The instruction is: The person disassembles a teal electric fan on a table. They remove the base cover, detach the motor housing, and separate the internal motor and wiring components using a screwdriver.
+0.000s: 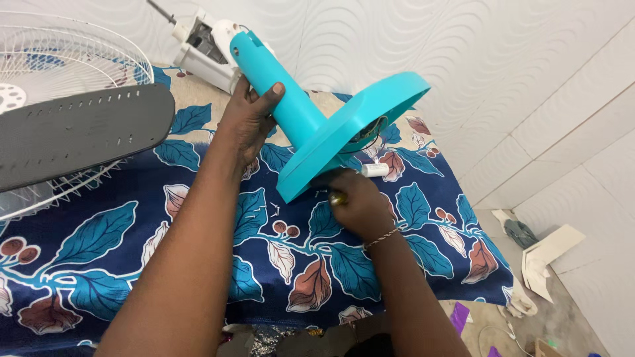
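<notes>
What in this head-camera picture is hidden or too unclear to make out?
- Underside of the turquoise fan base: tilted away; only a few wires show at its rim.
- Right hand: a small brass-coloured thing in its fingers, too small to identify.
- Left hand: its palm is hidden around the base's column.
- White wire fan guard: cut off by the left edge, partly behind a grey slotted panel.

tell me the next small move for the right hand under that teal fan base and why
Probably ease the right hand further under the tilted teal fan base, toward the wires showing inside; the left hand already grips the column, steadying it.
</notes>
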